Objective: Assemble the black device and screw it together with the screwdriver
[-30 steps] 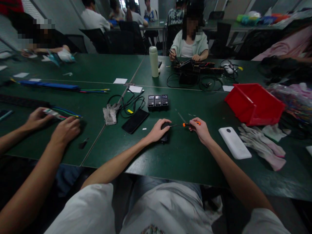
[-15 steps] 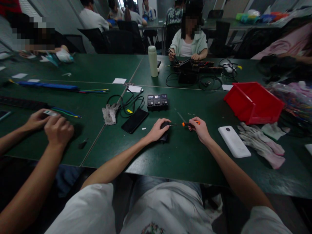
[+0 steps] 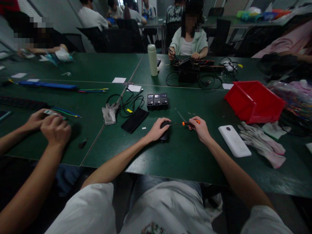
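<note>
My left hand point(image 3: 158, 129) is closed round a small black device point(image 3: 164, 136) on the green table. Between the fingers of my right hand point(image 3: 198, 126) is a screwdriver point(image 3: 186, 123) with an orange and black handle, its thin shaft pointing left at the black device. Whether the tip touches the device is too small to tell. Just behind my left hand stands a black block of three units point(image 3: 157, 101). A black phone point(image 3: 135, 120) lies to the left of it, beside a tiny white piece point(image 3: 144, 128).
A white power bank point(image 3: 234, 141), gloves point(image 3: 263, 143) and a red bin point(image 3: 254, 102) are on the right. Behind the phone lie a grey glove point(image 3: 110, 113) and black cables point(image 3: 133, 100). A co-worker's hands point(image 3: 55, 130) are at the left. A bottle point(image 3: 152, 60) stands further back.
The co-worker's nearer hand at the left has moved slightly left. My hands and the screwdriver have stayed in nearly the same place.
</note>
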`<state>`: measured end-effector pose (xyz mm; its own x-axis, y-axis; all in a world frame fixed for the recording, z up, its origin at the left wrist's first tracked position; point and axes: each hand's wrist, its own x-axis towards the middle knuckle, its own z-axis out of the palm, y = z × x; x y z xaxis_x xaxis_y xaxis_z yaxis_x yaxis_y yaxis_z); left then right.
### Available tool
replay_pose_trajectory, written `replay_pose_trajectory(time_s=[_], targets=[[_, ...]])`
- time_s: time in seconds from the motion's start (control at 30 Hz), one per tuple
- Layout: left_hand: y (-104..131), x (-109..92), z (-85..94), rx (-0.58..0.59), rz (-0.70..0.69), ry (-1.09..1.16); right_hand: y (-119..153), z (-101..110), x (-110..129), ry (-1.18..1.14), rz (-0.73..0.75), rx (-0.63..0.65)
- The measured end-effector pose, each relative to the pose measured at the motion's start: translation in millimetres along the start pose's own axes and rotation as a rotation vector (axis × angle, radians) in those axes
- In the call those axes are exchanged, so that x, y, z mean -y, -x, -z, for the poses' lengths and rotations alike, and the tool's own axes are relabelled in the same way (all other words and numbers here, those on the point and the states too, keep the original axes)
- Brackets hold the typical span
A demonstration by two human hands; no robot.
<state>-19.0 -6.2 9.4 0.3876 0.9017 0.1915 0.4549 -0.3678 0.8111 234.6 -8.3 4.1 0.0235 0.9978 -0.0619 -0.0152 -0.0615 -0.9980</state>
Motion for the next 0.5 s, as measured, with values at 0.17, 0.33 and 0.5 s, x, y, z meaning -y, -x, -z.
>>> replay_pose_trajectory(time_s=[0.17,0.33,0.5], targets=[[-0.4,2.2,-0.7,-0.004,-0.001,-0.002,-0.5,0.3,-1.3,-0.001,0.000,-0.001],[-0.2,2.3,-0.9,-0.004,-0.002,0.003,-1.4,0.9,-3.3,0.010,0.004,-0.008],[-0.1,2.6,-1.3,-0.005,-0.004,0.004,0.8,-0.4,0.9,0.009,0.004,-0.005]])
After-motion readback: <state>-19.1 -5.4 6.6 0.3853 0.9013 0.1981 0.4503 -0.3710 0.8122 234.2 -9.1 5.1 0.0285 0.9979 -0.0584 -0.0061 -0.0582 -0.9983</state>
